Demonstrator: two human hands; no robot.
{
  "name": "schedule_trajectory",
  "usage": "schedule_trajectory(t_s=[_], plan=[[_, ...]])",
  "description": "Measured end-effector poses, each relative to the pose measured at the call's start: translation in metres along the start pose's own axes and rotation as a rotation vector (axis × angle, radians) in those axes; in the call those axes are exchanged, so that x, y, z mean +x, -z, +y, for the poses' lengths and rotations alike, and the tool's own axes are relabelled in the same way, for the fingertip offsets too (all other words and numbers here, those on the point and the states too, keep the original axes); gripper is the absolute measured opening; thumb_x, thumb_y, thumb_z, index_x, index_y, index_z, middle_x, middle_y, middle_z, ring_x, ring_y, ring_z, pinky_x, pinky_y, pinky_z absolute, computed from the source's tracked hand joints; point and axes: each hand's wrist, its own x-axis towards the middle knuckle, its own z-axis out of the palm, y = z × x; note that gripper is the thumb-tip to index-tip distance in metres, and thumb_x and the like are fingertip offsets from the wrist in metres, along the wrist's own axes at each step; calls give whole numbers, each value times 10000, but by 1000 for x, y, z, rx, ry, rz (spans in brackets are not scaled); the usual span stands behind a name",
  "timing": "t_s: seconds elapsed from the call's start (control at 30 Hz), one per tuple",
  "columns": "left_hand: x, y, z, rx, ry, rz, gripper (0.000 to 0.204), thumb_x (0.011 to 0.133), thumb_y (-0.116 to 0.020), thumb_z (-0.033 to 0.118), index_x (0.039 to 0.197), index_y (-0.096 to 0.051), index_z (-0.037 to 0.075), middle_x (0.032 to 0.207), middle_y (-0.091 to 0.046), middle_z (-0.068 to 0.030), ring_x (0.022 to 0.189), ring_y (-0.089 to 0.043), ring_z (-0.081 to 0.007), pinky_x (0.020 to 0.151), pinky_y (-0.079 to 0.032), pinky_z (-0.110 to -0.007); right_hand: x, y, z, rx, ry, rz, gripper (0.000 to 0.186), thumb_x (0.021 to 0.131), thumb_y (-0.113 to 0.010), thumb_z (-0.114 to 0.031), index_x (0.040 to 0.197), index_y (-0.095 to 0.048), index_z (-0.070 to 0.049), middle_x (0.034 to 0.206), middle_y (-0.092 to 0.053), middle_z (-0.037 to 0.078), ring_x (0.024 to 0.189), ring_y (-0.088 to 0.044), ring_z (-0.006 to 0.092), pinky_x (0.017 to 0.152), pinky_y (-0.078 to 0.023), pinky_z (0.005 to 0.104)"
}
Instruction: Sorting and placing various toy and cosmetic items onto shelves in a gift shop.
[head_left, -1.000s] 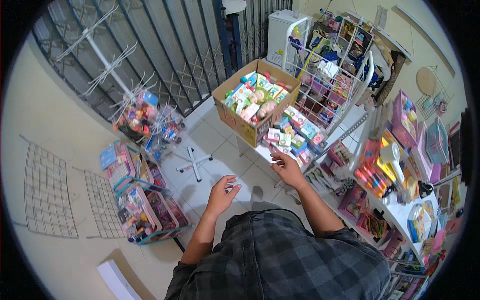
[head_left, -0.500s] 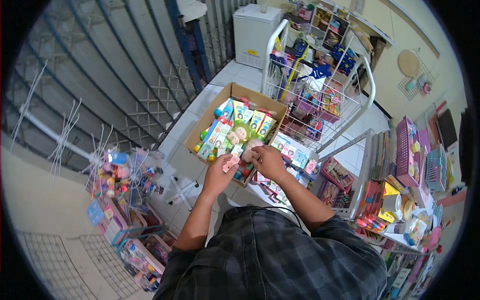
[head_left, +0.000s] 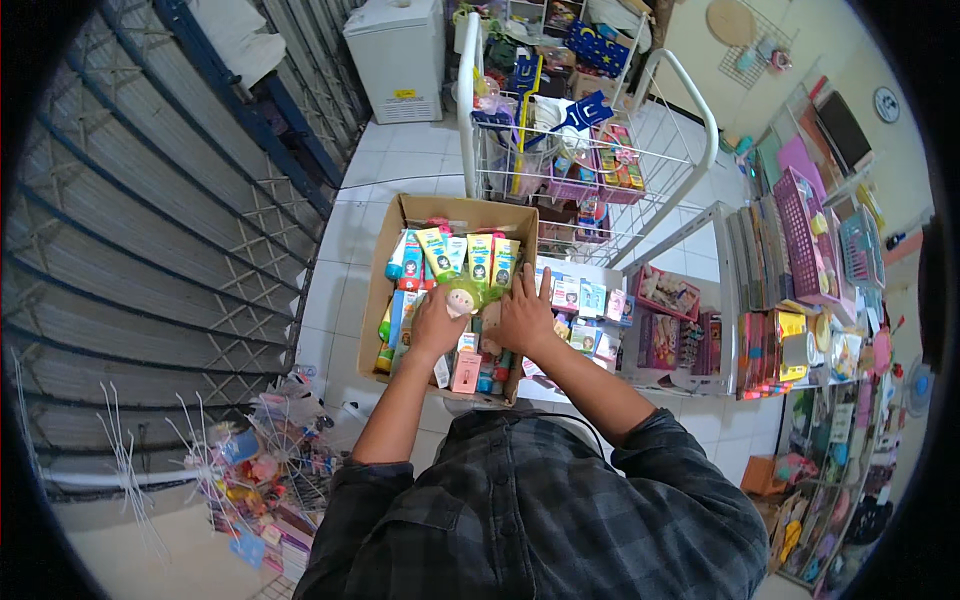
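Note:
An open cardboard carton [head_left: 372,290] stands in front of me, packed with tubes, small boxes and bottles. My left hand [head_left: 436,326] reaches into it, fingers closed around the side of a green item with a pale, doll-like face [head_left: 460,301]. Over the carton's right side is my right hand [head_left: 524,314], its fingers stretched apart, beside a pale pink rounded thing [head_left: 491,322] that it partly covers. Yellow tubes [head_left: 479,258] stand along the far side. Near the front wall, a small pink box [head_left: 465,372] lies among the other goods.
Small boxes [head_left: 592,300] fill a surface right of the carton. A white wire cart [head_left: 715,140] stands beyond, loaded with goods. A folding metal gate [head_left: 180,240] runs along the left. Shelves with a purple basket [head_left: 806,235] stand at right.
The pink box has left my left hand and lies in the carton. My left hand has moved to the doll-faced item, and my right hand's fingers have spread. The view has turned.

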Motion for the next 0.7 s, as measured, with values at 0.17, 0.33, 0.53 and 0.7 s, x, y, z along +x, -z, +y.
schedule_trajectory(t_s=[0.17, 0.33, 0.53, 0.7], plan=[[16, -1, 3, -3, 71, -110, 849, 795, -854, 247, 1499, -428, 36, 1287, -660, -277, 1225, -618, -458, 1054, -486, -514, -3, -22, -4, 22, -45, 35, 844, 752, -785, -577, 1331, -590, 4, 1489, -528, 289, 1567, -226, 467, 1217, 26, 748], [20, 3, 4, 154, 66, -92, 929, 759, -880, 312, 1526, -428, 47, 1309, -666, -261, 1236, -629, -445, 1024, -510, -504, -11, -37, -12, 172, -49, 74, 722, 723, -818, -518, 1196, -583, -25, 1245, -674, 277, 1481, -378, 485, 1201, 14, 776], [7, 12, -2, -59, 23, 26, 738, 730, -890, 323, 1334, -622, -4, 1298, -653, -270, 1181, -640, -434, 1034, -502, -504, -33, -29, -7, 448, 29, 204, 743, 686, -890, -410, 1263, -572, -67, 1106, -656, 167, 1221, -605, 370, 1205, -194, 719], [-21, 39, -3, -648, 62, -23, 691, 855, -832, 124, 1395, -426, -24, 1252, -640, -178, 1182, -666, -276, 932, -574, -416, -55, 7, 0, 992, -15, 355, 741, 738, -872, -117, 1381, -510, -52, 1257, -576, 165, 1157, -613, 316, 1060, -522, 404]])
